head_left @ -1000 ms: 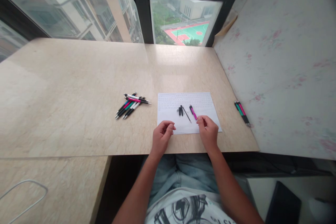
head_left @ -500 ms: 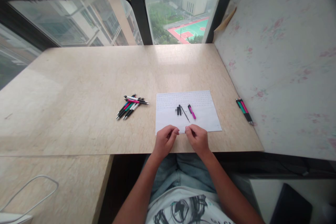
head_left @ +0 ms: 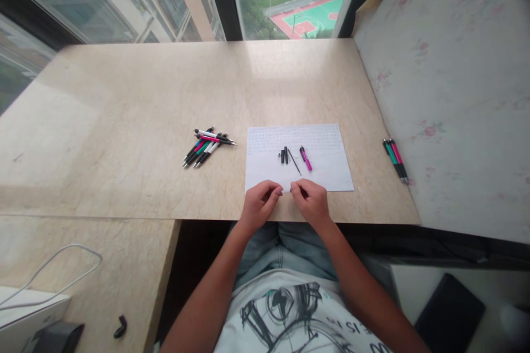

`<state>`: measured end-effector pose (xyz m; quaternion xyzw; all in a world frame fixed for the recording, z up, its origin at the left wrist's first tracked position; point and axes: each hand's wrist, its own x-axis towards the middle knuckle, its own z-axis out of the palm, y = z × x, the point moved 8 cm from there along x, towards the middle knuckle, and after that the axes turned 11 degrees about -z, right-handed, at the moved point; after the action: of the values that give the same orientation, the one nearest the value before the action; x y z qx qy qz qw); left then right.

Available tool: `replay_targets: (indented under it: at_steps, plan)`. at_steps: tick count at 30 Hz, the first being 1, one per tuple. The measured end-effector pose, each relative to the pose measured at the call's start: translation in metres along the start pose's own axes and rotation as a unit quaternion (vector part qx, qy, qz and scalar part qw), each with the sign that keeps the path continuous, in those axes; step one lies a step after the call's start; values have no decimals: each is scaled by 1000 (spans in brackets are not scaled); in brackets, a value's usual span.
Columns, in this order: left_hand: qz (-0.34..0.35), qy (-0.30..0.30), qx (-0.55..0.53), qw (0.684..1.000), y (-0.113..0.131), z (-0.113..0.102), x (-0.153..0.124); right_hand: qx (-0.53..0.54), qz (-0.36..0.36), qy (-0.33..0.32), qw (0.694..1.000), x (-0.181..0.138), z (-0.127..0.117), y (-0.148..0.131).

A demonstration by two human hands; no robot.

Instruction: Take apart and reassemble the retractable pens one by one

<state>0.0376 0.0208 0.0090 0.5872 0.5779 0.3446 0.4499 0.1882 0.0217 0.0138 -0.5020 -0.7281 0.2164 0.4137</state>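
My left hand (head_left: pixel 260 205) and my right hand (head_left: pixel 311 202) rest close together at the near edge of a white written sheet (head_left: pixel 331 160), fingers curled in a pinch toward each other. What they hold between the fingertips is too small to make out. On the sheet just beyond them lie a pink pen barrel (head_left: pixel 305 158), a thin black refill (head_left: pixel 294 161) and two small black pen parts (head_left: pixel 284 155).
A heap of several pens (head_left: pixel 208 146) lies on the beige table (head_left: pixel 144 121) left of the sheet. Two more pens (head_left: pixel 396 160) lie by the right wall. A white cable (head_left: pixel 58 270) and a small black piece (head_left: pixel 120 327) sit on the lower left surface.
My right hand has moved left from the sheet's lower right to meet my left hand. The view has tilted downward, so the table appears higher in frame.
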Motion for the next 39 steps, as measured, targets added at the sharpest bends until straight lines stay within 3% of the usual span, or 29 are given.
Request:
replay_targets:
  at_steps: [13,28,39]
  plan:
    - [-23,-16,8,1000,-3,-1,0,17,35,30,999,-6,-11,2]
    - [-56,5,-32,998,-7,-3,1,20,41,13,999,-7,-9,4]
    - [-28,18,-88,996,-12,-2,3,30,84,87,992,-12,-14,14]
